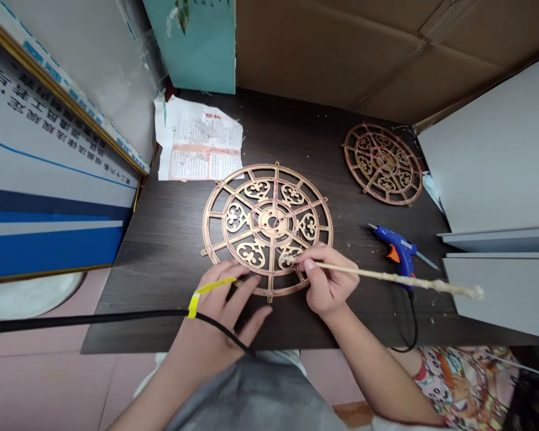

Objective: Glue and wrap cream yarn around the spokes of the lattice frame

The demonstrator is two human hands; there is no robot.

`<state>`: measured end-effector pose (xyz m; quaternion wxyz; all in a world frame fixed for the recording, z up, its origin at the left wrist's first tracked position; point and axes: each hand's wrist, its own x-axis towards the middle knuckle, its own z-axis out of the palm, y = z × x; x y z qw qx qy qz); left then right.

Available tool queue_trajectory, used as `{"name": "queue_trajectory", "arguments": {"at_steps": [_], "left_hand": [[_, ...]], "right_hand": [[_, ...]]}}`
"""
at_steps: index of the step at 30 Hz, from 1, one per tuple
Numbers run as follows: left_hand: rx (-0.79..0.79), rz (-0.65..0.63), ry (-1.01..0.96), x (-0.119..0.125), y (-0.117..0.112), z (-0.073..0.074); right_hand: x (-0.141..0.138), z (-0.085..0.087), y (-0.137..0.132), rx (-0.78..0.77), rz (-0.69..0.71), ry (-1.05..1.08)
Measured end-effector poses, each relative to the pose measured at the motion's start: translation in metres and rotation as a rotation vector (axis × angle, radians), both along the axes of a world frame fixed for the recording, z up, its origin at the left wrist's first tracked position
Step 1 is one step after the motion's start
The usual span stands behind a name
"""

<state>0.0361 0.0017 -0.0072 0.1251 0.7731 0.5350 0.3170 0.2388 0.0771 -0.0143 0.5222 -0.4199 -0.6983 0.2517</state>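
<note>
Holding stick on disc (left hand flat)

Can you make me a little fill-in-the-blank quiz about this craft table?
1. The right hand holds a thin stick, its tip on the ____ of two fretwork discs.
2. The left hand rests on the large disc at its ____ rim.
3. The glue gun has a ____ body.
4. The small disc lies far ____ on the table.
Missing: larger; near; blue; right.

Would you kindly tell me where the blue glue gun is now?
In the head view, the blue glue gun lies on the table, right of the right hand holding the stick, nearer the person than the smaller disc.
</note>
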Motion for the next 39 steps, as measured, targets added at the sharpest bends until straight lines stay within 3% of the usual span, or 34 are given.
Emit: {"name": "queue_trajectory", "arguments": {"at_steps": [5,9,12,16,19,21,24,28,32,35,39], "left_hand": [[0.067,0.092,-0.173,-0.004,0.004,0.006],[0.036,0.195,-0.27,-0.021,0.004,0.009],[-0.022,0.312,-0.228,-0.046,0.01,0.007],[-0.253,0.378,-0.153,-0.078,0.04,0.006],[-0.493,0.306,-0.24,-0.085,0.073,0.012],[-0.63,0.326,-0.358,-0.084,0.093,0.017],[-0.676,0.35,-0.472,-0.079,0.114,0.021],[-0.713,0.36,-0.619,-0.076,0.125,0.02],[-0.748,0.334,-0.788,-0.077,0.127,0.022],[-0.712,0.302,-0.929,-0.078,0.132,0.038],[-0.527,0.253,-1.043,-0.077,0.151,0.087]], "right_hand": [[0.004,0.002,0.007,0.068,-0.139,-0.03],[0.022,0.013,0.008,0.22,-0.379,-0.014],[0.043,0.018,0.002,0.097,-0.563,-0.005],[0.063,0.018,0.002,-0.253,-0.551,-0.189],[0.064,0.018,0.01,-0.389,-0.497,-0.341],[0.06,0.017,0.014,-0.447,-0.463,-0.359],[0.052,0.011,0.018,-0.466,-0.461,-0.251],[0.045,0.0,0.019,-0.444,-0.48,-0.024],[0.038,0.007,0.026,-0.37,-0.496,0.197],[0.033,0.028,0.038,-0.324,-0.449,0.314],[0.026,0.073,0.065,-0.181,-0.384,0.494]]}}
